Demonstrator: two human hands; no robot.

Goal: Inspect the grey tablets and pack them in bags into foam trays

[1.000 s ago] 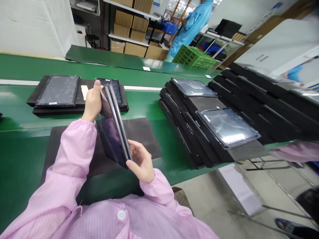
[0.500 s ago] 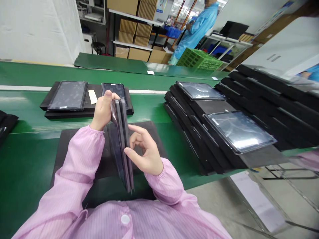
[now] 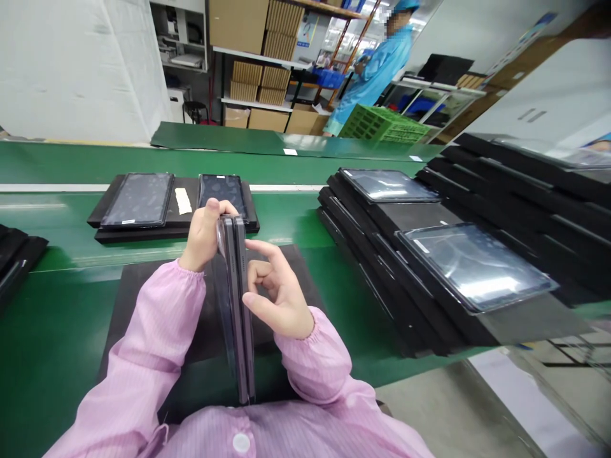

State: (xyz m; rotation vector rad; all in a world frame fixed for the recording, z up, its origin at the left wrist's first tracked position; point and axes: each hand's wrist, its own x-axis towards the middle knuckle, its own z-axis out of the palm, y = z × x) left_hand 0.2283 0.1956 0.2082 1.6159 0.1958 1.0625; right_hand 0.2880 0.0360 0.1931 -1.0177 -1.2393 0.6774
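Observation:
I hold two thin grey tablets [image 3: 238,305] back to back, standing on edge over a black foam mat [image 3: 143,299] on the green belt. My left hand [image 3: 204,235] grips their far top corner from the left. My right hand [image 3: 279,294] presses against their right face, thumb and forefinger on the edge. Loose clear film hangs on the left tablet's face. Both sleeves are pink.
A black tray [image 3: 176,219] on the belt carries two tablets and a pale label. Stacked black trays [image 3: 382,254] with film-covered tablets [image 3: 472,264] stand to the right. More trays [image 3: 14,254] sit at the left edge. A person in blue [image 3: 377,70] stands by shelves behind.
The tablets have swung from a leftward tilt to upright on edge. My right hand moved from their lower near corner up to the middle of their right face.

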